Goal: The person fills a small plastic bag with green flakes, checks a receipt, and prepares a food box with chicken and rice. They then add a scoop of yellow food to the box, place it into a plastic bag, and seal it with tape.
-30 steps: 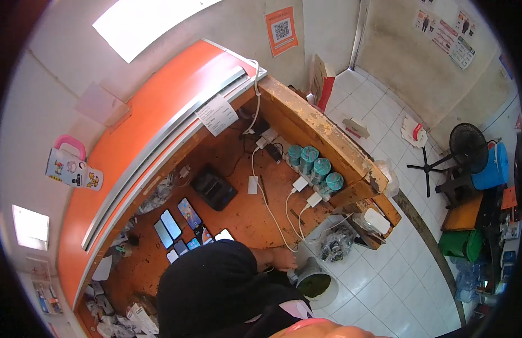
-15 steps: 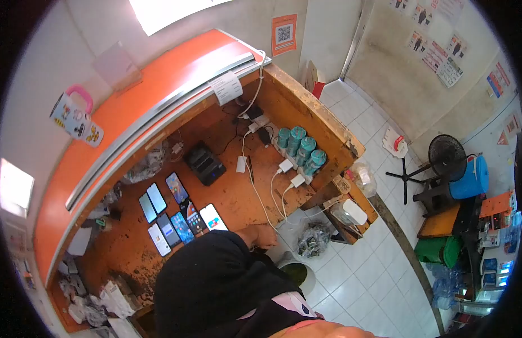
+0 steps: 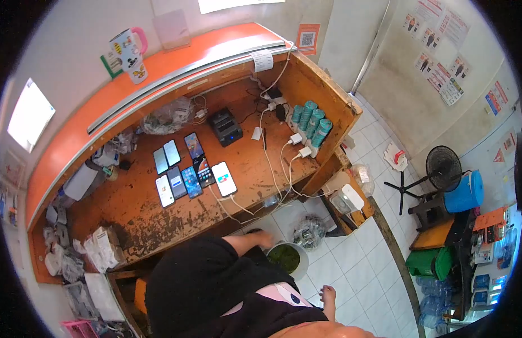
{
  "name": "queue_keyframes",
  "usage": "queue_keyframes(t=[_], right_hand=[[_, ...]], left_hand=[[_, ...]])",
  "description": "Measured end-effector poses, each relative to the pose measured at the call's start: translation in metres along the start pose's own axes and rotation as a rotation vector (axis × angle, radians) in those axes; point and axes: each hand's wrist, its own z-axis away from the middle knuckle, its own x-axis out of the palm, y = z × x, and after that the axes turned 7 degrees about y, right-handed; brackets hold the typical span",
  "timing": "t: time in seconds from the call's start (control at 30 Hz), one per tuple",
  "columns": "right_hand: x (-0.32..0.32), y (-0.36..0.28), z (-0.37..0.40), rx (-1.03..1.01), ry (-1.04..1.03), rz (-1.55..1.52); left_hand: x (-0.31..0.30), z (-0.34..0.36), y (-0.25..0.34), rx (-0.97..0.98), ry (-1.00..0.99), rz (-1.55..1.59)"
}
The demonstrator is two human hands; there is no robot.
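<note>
My left hand [image 3: 265, 240] is low beyond the black cloth, beside the round white container [image 3: 284, 258] with green contents. It is blurred, and its fingers and anything in them cannot be made out. On the right, my right hand [image 3: 327, 293] hangs over the tiled floor with fingers curled in; what they hold, if anything, is hidden. Several phones lie face up on the worn wooden desk [image 3: 142, 217]. The nearest one, a white-framed phone [image 3: 223, 178], has a white cable [image 3: 242, 209] at its lower end.
A black device [image 3: 225, 127], turquoise rolls [image 3: 312, 121] and white chargers [image 3: 295, 139] are on the desk. Its far ledge holds a patterned mug [image 3: 129, 55]. A clear bag [image 3: 309, 231] lies on the floor. Farther right are a black fan [image 3: 443, 168] and a green bin [image 3: 429, 262].
The view has shifted, so the desk sits higher in frame. My right hand has come into view. The white cable at the nearest phone now shows. My left hand is now nearer the round container.
</note>
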Motion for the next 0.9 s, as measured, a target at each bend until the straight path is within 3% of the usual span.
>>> queue_keyframes(t=[0.03, 0.1, 0.17, 0.23, 0.27, 0.33, 0.4, 0.5, 0.57, 0.67, 0.73, 0.8, 0.9], right_hand=[[0.011, -0.001, 0.0, -0.055, -0.041, 0.049], [0.041, 0.009, -0.006, -0.209, -0.105, 0.148], [0.069, 0.026, -0.003, -0.405, -0.148, 0.248], [0.077, 0.022, 0.028, -0.411, -0.238, 0.388], [0.079, 0.019, 0.045, -0.412, -0.283, 0.458], [0.07, 0.021, 0.06, -0.494, -0.422, 0.558], [0.059, 0.018, 0.07, -0.237, -0.432, 0.58], [0.062, 0.071, 0.01, -0.251, -0.24, 0.543], [0.057, 0.099, -0.032, -0.319, -0.086, 0.51], [0.045, 0.119, -0.069, -0.305, 0.008, 0.355], [0.028, 0.097, -0.045, -0.177, -0.037, 0.218], [0.018, 0.081, -0.027, -0.071, -0.065, 0.068], [0.015, 0.068, 0.003, 0.039, -0.056, -0.142]], left_hand=[[0.044, 0.0, -0.023, 0.076, -0.21, -0.049], [0.078, 0.037, -0.027, -0.122, -0.37, 0.082], [0.073, 0.058, -0.027, -0.132, -0.29, 0.129], [0.06, 0.078, -0.039, -0.197, -0.206, 0.208], [0.05, 0.091, -0.038, -0.193, -0.113, 0.111], [0.042, 0.116, -0.05, -0.283, 0.104, 0.233], [0.044, 0.133, -0.071, -0.354, 0.231, 0.349], [0.024, 0.188, -0.067, -0.717, 0.471, 0.893], [0.033, 0.2, -0.107, -0.982, 0.831, 1.273], [0.008, 0.244, -0.108, -1.666, 1.216, 1.192], [-0.003, 0.276, -0.115, -2.027, 1.407, 1.028], [-0.005, 0.299, -0.132, -2.009, 1.205, 0.937], [-0.005, 0.317, -0.167, -1.57, 0.589, 0.718]])
